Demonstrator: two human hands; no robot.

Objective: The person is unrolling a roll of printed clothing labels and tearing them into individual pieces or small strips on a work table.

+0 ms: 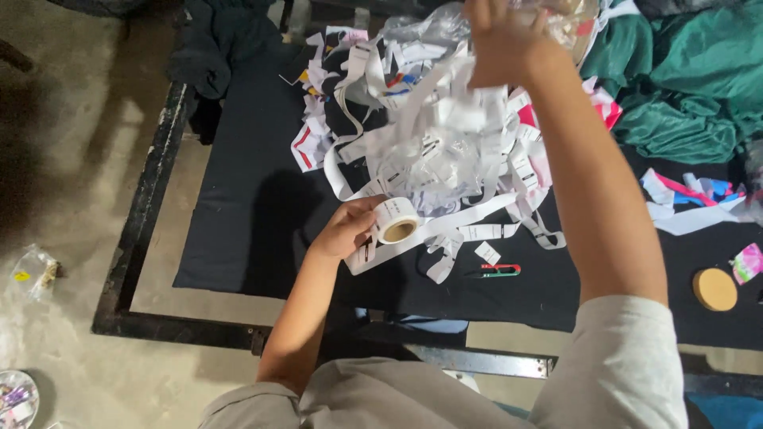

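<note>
Currently I see the left hand [346, 230] with fingers wrapped around 1 white label roll [396, 220], low over the black cloth [238, 206]. Raised, the right hand [505, 44] pinches loose strips from the label-tape pile [445, 151]; red-and-green snips [499, 270] lie nearby.

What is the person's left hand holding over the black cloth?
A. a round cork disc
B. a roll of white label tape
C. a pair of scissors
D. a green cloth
B: the left hand grips a roll of white label tape with a brown cardboard core, its strip trailing into the pile.
</note>
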